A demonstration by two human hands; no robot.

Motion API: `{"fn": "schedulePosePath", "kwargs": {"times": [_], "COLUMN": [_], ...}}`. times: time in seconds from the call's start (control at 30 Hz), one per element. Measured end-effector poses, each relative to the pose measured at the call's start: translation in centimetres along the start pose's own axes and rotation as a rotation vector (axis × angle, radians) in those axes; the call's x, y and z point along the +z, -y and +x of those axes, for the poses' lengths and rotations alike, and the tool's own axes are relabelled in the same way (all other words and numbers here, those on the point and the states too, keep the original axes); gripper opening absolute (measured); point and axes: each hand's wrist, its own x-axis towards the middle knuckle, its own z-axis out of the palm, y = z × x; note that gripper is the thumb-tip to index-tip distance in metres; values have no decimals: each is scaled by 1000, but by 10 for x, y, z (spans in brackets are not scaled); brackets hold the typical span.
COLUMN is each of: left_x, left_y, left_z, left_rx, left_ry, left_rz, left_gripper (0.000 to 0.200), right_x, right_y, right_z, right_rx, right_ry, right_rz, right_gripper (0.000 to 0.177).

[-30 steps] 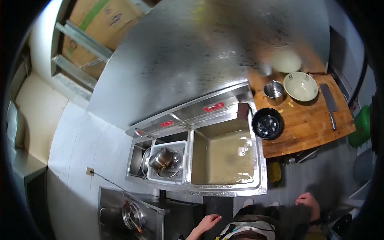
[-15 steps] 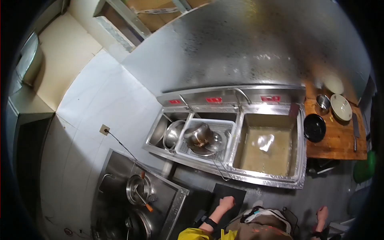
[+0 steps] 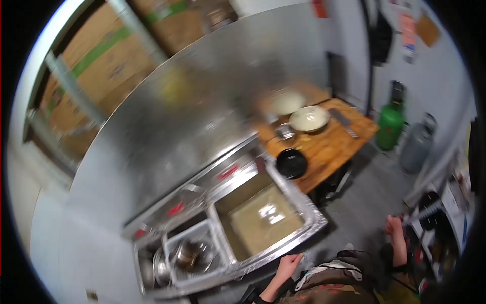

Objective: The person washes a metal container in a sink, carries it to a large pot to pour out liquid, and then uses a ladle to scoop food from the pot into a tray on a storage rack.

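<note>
My left hand (image 3: 289,264) is loosely closed with nothing visible in it, just off the front rim of the metal sink (image 3: 276,247). Over the floor on the right, my right hand (image 3: 393,226) has its fingers curled in and holds nothing that I can see. Cloudy water (image 3: 248,225) stands in the sink's large right basin. A white plastic basket (image 3: 221,253) with metal cookware (image 3: 186,255) sits over the middle basin. Neither hand touches the sink or the wooden table.
On the wooden table (image 3: 326,152) stand a black bowl (image 3: 291,163), a pale bowl (image 3: 309,119), a metal cup (image 3: 285,133) and a cleaver (image 3: 340,117). Beyond are green (image 3: 391,124) and grey (image 3: 419,144) gas cylinders. A cluttered shelf unit (image 3: 439,243) is at right.
The view has swung to the right; the stove has left it, and the gas cylinders and shelf unit have come in. Both hands stay closed, the left now nearer the large basin.
</note>
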Motion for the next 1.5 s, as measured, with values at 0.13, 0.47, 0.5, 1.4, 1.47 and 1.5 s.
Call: {"fn": "schedulePosePath", "kwargs": {"times": [0.13,0.47,0.5,1.4,1.47,1.5], "left_x": [36,204,220,446,461,468], "left_y": [-48,-165,-173,-481,-494,-499], "left_z": [45,139,151,568,600,616], "left_rx": [113,512,553,26,2,-1], "left_ry": [312,788,797,744,740,737], "left_rz": [-51,36,66,-348,-372,-396], "left_gripper": [39,50,76,34,34,34], "right_x": [-16,-82,-88,-327,-354,-365], "right_y": [6,-33,-7,235,250,264], "right_z": [-3,49,52,570,600,613], "right_rx": [-269,-181,56,-134,-154,-172], "right_ry": [182,-152,-39,-329,-368,-359], "right_rz": [238,-568,-336,-507,-472,-430], "right_gripper": [26,17,9,46,33,29]}}
